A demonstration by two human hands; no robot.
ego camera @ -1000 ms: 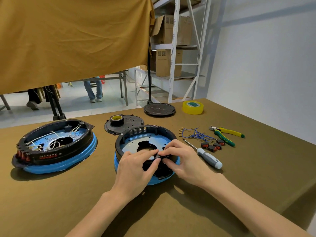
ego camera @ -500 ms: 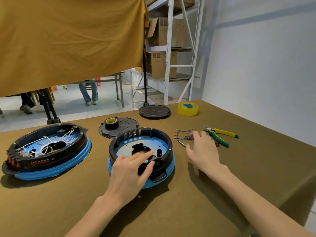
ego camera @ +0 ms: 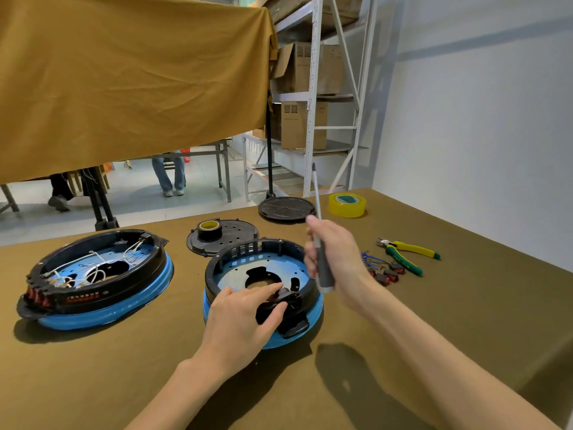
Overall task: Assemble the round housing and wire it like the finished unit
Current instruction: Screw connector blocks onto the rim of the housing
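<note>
The unwired round housing, black ring on a blue base, sits in the middle of the table. My left hand rests on its near side, thumb and forefinger pinching a small black part at the inner rim. My right hand grips a screwdriver above the housing's right edge, shaft pointing up. The finished unit with white wires and red switches stands at the left.
A black perforated lid carrying a tape roll lies behind the housing. A black disc and yellow tape are further back. Blue wires, red-black switches and green-yellow pliers lie at right.
My right hand left the housing, reached right to the tools, picked up the screwdriver and brought it back above the housing. My left hand stayed on the black part.
</note>
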